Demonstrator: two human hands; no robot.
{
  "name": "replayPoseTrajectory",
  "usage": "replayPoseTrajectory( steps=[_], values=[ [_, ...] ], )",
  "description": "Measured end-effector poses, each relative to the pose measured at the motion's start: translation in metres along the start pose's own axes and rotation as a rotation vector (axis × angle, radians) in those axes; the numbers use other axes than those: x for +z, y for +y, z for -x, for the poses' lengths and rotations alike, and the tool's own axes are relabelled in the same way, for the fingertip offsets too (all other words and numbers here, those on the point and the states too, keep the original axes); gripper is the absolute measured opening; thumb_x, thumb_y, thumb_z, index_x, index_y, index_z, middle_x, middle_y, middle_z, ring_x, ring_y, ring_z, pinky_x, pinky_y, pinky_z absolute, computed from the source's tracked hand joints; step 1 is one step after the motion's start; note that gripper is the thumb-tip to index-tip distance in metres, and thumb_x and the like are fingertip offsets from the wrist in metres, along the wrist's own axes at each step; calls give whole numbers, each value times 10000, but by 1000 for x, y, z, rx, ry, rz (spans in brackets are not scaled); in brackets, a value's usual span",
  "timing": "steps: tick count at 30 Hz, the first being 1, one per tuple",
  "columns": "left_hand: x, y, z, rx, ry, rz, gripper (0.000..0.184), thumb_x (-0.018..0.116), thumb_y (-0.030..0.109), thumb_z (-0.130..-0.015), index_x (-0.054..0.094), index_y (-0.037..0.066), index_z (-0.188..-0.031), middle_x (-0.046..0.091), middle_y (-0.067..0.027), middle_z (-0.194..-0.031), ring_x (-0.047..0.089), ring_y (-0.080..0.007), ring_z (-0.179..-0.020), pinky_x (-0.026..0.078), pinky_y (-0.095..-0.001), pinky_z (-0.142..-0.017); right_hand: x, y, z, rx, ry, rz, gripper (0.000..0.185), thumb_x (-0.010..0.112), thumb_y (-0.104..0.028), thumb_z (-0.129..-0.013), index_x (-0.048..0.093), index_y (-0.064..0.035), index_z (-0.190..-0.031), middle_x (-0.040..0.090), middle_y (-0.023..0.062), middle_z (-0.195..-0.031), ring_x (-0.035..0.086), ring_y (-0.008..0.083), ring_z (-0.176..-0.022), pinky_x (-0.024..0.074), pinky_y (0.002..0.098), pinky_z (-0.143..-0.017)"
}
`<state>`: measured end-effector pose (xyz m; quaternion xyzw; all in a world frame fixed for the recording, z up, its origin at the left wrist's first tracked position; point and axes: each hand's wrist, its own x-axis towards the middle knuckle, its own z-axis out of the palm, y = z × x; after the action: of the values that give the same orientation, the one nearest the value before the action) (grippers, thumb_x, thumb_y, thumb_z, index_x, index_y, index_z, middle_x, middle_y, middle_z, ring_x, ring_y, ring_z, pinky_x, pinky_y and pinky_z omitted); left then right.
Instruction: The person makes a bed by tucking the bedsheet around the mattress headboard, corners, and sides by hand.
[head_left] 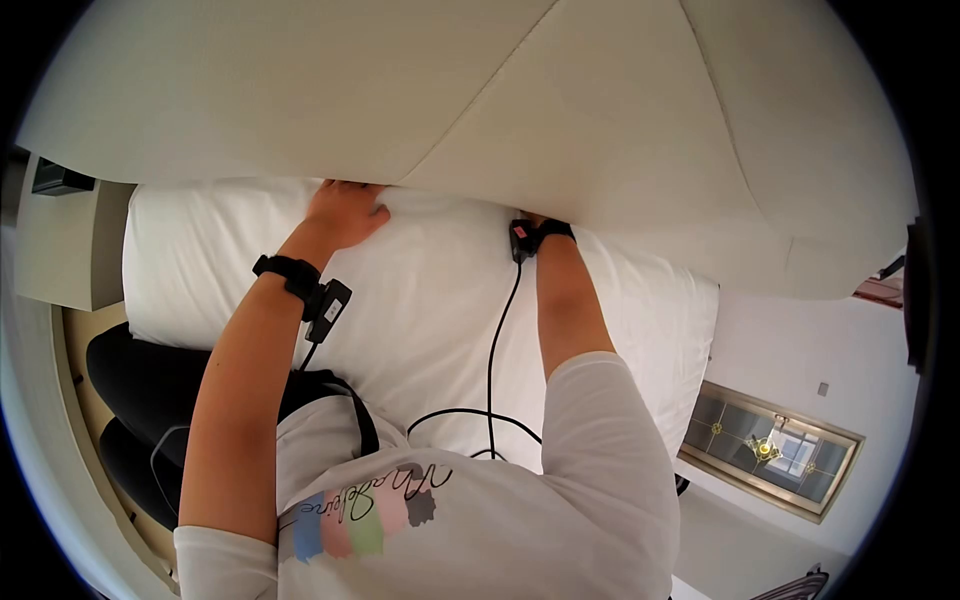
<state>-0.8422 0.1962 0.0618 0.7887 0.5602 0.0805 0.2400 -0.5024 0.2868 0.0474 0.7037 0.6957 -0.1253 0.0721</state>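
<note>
My left hand (348, 213) lies on the white sheet (420, 300) of a mattress. Its thumb is apart from the fingers, which stretch flat to the lower edge of a cream padded panel (400, 90) that looks like a headboard. The fingertips are partly hidden at that edge. Farther right, my right hand (535, 217) reaches to the same edge. The panel and a black wrist device (522, 240) cover most of it, so its fingers do not show. No object is visible in my left hand.
A beige bedside cabinet (70, 240) stands at the left with a dark box (62, 178) on it. A black cable (492, 350) runs from the right wrist across the sheet. A strapped device (325, 310) sits on the left wrist. A framed glass panel (770, 450) is at the right.
</note>
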Motion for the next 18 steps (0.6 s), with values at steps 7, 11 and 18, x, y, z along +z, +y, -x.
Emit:
replayPoseTrajectory(
  steps=[7,11,18],
  values=[
    [-3,3,-1,-48,-34,-1,458,508,301,-849,530,107,-1263,537,-149,-1281,441,-328,-1228,334,-444,-1047,6,-8,-1,-22,8,-24,476,437,-375,-941,510,-69,-1298,521,162,-1324,434,331,-1258,333,393,-1058],
    [1,-1,-3,-13,-22,12,440,515,305,-844,551,97,-1230,570,-150,-1228,488,-332,-1176,379,-441,-1004,6,1,-1,-23,6,-57,478,439,-377,-940,509,-68,-1298,521,162,-1325,435,330,-1257,333,392,-1058],
    [-6,2,0,-61,-43,95,388,520,306,-839,595,64,-1134,617,-152,-1120,560,-326,-1059,459,-426,-889,8,19,2,-23,-12,-67,482,443,-380,-940,507,-65,-1298,520,160,-1326,438,328,-1254,333,392,-1058]
  ],
)
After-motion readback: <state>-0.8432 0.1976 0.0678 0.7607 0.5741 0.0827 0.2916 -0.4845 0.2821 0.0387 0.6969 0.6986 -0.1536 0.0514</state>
